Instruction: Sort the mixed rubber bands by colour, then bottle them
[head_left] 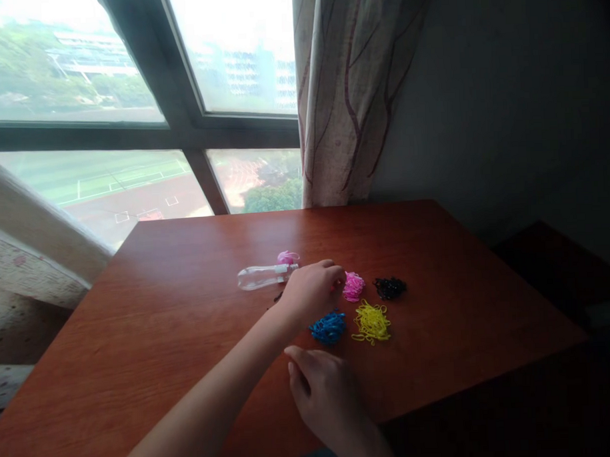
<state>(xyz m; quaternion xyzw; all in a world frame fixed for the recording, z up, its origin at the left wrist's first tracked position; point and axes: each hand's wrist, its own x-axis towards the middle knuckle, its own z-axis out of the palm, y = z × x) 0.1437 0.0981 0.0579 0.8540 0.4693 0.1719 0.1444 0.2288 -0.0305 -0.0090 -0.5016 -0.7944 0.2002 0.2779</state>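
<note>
My left hand reaches across the table, fingers curled down beside a pile of pink rubber bands. A bit of red shows by its fingertips, but whatever they pinch is hidden. Just below it lies a pile of blue rubber bands, and to the right of that a yellow pile. A black pile sits farthest right. Nearer to me, my right hand rests closed on the table, with nothing visible in it. A clear plastic bottle lies on its side left of my left hand.
Behind the bottle is a light pink bundle. A small dark thing is partly covered by my left wrist. The brown wooden table reaches to a window and a curtain; its near edge runs beneath my right forearm.
</note>
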